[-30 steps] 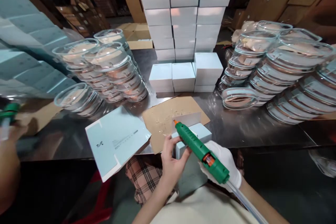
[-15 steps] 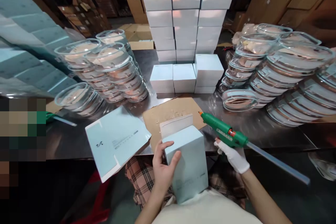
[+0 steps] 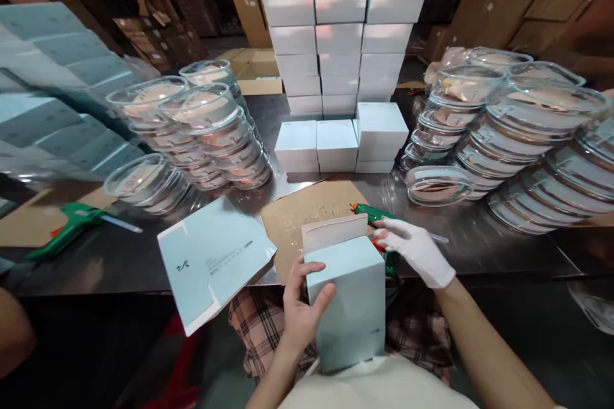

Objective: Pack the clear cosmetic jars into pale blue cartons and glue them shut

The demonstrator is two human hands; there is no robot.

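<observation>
My left hand [image 3: 298,307] grips the left side of a pale blue box [image 3: 348,303], held upright against my body at the table's near edge, its white top flap open. My right hand [image 3: 416,249], in a white glove, lies over a green glue gun [image 3: 369,211] that rests on the steel table just right of the box. Its fingers are loosely around the gun's body. The gun's orange tip points left onto a brown cardboard sheet [image 3: 307,208]. A clear glue stick pokes out behind the glove.
An unfolded blue box blank [image 3: 211,259] lies at left. White boxes [image 3: 340,45] are stacked at the back, with stacks of glass bowls to the left [image 3: 206,121] and right [image 3: 518,134]. Another glue gun [image 3: 67,227] lies far left, near another person's arm [image 3: 14,332].
My right hand has swung the glue gun off the box and lowered it onto the table. My left hand has stood the box upright. The other person's gun now lies on the table.
</observation>
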